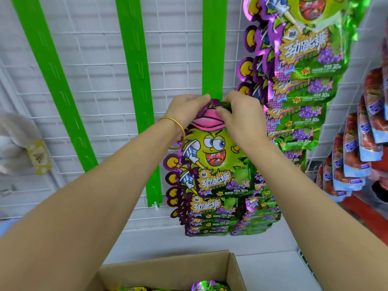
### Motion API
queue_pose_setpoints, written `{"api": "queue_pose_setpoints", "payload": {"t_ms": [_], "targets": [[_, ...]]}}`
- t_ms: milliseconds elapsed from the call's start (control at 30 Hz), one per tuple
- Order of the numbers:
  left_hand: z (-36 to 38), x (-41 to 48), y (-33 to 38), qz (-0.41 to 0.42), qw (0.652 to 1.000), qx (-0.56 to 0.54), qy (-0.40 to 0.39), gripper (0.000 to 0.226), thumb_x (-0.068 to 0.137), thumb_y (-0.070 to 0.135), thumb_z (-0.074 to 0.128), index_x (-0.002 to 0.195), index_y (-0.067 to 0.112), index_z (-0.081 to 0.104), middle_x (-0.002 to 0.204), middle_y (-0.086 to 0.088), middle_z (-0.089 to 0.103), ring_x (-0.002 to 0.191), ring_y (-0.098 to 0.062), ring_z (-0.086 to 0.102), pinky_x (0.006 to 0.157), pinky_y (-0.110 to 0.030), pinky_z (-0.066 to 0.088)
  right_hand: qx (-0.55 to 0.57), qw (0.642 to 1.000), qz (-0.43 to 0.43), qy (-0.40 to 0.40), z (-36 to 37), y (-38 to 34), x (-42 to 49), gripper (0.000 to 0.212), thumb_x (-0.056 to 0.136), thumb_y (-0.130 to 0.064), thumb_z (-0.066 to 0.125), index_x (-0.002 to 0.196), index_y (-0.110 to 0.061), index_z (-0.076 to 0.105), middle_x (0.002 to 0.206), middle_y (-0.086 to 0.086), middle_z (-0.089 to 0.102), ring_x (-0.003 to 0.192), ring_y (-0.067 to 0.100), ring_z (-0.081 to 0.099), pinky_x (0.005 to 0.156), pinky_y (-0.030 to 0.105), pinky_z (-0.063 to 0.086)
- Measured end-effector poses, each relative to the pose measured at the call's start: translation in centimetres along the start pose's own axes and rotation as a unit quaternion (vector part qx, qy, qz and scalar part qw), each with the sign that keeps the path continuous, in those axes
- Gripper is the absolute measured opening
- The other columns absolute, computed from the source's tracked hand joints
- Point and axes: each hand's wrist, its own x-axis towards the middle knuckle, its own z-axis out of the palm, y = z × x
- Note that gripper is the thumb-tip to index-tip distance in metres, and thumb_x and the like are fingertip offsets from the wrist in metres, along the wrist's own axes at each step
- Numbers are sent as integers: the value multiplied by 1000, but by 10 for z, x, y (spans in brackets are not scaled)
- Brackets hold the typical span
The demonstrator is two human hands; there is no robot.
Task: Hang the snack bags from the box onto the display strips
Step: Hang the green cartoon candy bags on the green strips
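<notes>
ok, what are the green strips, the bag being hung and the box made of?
Green strips: probably moulded plastic, smooth, uniform colour, punched slots.
Snack bag: likely metallised plastic film, glossy; the hung bags show rainbow glints.
Box: looks like cardboard, matte brown, thick folded walls.

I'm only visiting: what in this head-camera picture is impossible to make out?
Head view: whether the snack bag has caught on a hook of the green strip; the left hand and right hand cover the bag's top.
Head view: how many bags remain in the cardboard box; the bottom edge cuts it off.
Head view: what the white fuzzy thing is; it is blurred and cut by the left edge.
</notes>
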Motion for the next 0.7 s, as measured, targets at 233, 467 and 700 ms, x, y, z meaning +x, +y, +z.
{"api": "queue_pose_setpoints", "payload": {"t_ms": [233,467,700], "targets": [[-4,-1,-18,33,995,98,-15,28,92,31,52,80,7,61,67,2,53,58,-2,44,45,0,33,39,997,5,-67,8,8,-23,28,90,-26,59,109,-6,58,97,18,65,92,34,59,71,34,42],[-9,-17,-44,91,989,115,-29,41,83,-5,53,123,5,48,83,6,52,74,-2,50,70,-1,41,-29,995,-7,-96,9,6,-28,34,94,-32,50,116,-6,49,110,16,59,100,35,56,72,38,41],[-31,-70,-76,195,965,167,44,52,75,7,54,126,12,47,115,5,48,113,-13,50,99,-24,39,-116,983,-92,111,0,15,-83,30,82,-7,59,112,-4,58,105,14,61,95,31,51,84,32,35]]}}
